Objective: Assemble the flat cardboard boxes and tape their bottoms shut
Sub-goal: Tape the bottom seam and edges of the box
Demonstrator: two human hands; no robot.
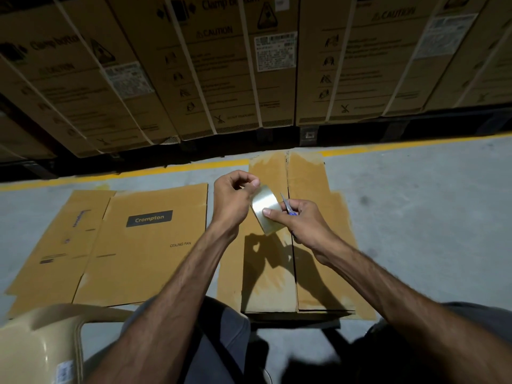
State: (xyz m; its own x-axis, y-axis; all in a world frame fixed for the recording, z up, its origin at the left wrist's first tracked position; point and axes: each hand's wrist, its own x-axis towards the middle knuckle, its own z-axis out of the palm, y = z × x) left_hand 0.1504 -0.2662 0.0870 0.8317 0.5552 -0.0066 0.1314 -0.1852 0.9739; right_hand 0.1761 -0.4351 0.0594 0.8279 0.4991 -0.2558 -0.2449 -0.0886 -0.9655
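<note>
An assembled cardboard box (pixel 318 245) stands on the floor in front of me, its two bottom flaps meeting at a centre seam. Above it I hold a strip of clear packing tape (pixel 266 209). My left hand (pixel 232 200) pinches the strip's upper end. My right hand (pixel 302 220) presses a thumb on the strip's lower part and grips small scissors (pixel 286 205) with a blue handle, blades pointing up. A flat Crompton ceiling-fan box (pixel 133 245) lies on the floor to the left.
Large strapped cartons (pixel 221 65) on pallets form a wall straight ahead behind a yellow floor line (pixel 124 176). A beige plastic chair (pixel 41 342) sits at the lower left. My knees are at the bottom edge. Bare grey concrete floor (pixel 429 217) lies to the right.
</note>
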